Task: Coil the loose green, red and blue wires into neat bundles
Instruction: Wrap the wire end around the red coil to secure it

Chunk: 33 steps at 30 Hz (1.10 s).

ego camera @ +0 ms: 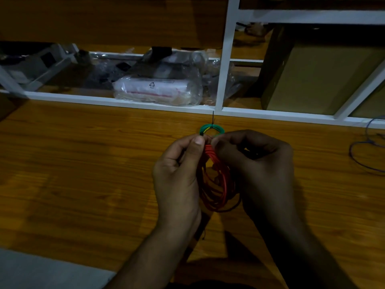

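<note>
Two hands work close together above the wooden bench (83,163). The left hand (179,174) and right hand (256,163) both pinch the top of the red wire coil (216,184), which hangs between the palms. Just beyond the fingertips lies the green wire bundle (212,129), bound with what appears to be a black cable tie (213,117); lighting is dim. The blue wire (362,151) lies loose at the bench's right edge, well apart. A plastic-wrapped package (158,88) sits on the shelf behind the bench.
</note>
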Each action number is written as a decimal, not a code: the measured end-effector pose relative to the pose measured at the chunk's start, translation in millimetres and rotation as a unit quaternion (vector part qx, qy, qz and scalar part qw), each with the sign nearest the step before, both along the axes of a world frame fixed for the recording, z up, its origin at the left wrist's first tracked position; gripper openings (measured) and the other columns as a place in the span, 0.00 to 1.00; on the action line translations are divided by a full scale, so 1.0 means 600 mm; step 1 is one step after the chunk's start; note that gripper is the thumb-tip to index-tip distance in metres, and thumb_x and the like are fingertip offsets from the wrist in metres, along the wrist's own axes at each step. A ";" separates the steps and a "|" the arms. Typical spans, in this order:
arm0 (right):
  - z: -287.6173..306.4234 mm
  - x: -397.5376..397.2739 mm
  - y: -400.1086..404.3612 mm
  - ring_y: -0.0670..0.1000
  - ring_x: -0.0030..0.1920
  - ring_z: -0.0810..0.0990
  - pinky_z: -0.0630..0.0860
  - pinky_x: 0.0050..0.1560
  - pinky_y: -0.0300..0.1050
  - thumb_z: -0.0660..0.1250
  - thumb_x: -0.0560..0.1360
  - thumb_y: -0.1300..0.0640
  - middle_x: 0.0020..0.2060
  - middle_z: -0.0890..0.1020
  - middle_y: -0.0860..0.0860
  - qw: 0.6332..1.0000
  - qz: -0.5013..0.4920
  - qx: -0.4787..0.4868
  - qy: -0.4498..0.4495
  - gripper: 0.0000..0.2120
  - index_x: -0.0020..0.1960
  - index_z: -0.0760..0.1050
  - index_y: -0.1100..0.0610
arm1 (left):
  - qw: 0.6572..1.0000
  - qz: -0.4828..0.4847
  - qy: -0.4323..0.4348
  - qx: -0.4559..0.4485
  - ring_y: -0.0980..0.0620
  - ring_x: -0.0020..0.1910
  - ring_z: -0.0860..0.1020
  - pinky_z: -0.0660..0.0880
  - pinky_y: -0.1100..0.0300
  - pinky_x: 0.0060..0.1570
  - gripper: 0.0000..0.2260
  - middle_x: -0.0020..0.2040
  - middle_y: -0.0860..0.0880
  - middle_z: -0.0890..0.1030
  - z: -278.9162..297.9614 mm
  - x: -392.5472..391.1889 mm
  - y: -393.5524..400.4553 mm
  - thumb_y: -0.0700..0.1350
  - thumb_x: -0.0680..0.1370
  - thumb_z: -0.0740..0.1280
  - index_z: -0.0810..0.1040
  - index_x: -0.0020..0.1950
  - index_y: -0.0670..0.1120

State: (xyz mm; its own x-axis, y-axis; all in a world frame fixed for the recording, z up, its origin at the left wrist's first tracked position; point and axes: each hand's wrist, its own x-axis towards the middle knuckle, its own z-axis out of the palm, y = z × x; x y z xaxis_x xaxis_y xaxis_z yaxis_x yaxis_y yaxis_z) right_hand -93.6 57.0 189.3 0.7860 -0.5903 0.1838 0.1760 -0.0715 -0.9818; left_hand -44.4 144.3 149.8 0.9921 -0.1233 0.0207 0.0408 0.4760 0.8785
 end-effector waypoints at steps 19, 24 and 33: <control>0.006 0.003 0.001 0.49 0.34 0.84 0.81 0.36 0.49 0.77 0.68 0.62 0.32 0.85 0.50 0.999 -0.027 -0.038 0.026 0.04 0.39 0.85 0.55 | 0.999 -0.001 -0.054 0.004 0.45 0.47 0.83 0.78 0.56 0.47 0.07 0.44 0.43 0.85 -0.004 -0.002 -0.003 0.43 0.76 0.68 0.83 0.48 0.40; 0.008 0.002 0.002 0.48 0.33 0.84 0.79 0.33 0.45 0.77 0.67 0.57 0.32 0.85 0.50 0.999 -0.023 -0.041 0.020 0.02 0.38 0.84 0.53 | 0.995 0.010 -0.091 0.033 0.46 0.48 0.84 0.78 0.56 0.47 0.06 0.44 0.45 0.85 -0.003 -0.004 -0.001 0.42 0.76 0.69 0.84 0.48 0.43; 0.009 0.004 -0.004 0.45 0.38 0.85 0.79 0.37 0.38 0.75 0.70 0.64 0.35 0.86 0.48 0.999 0.015 -0.034 0.014 0.03 0.41 0.85 0.57 | 0.992 0.014 -0.095 0.079 0.49 0.49 0.84 0.78 0.59 0.47 0.05 0.44 0.48 0.86 0.006 0.001 0.011 0.41 0.73 0.71 0.85 0.47 0.47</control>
State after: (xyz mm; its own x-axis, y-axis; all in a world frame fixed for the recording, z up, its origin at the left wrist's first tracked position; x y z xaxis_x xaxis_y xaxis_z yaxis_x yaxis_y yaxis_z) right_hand -91.4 54.6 194.9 0.8084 -0.5532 0.2013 0.1524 -0.1336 -0.9792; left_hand -43.7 151.0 153.4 0.9751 -0.1131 0.1907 -0.1442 0.3297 0.9330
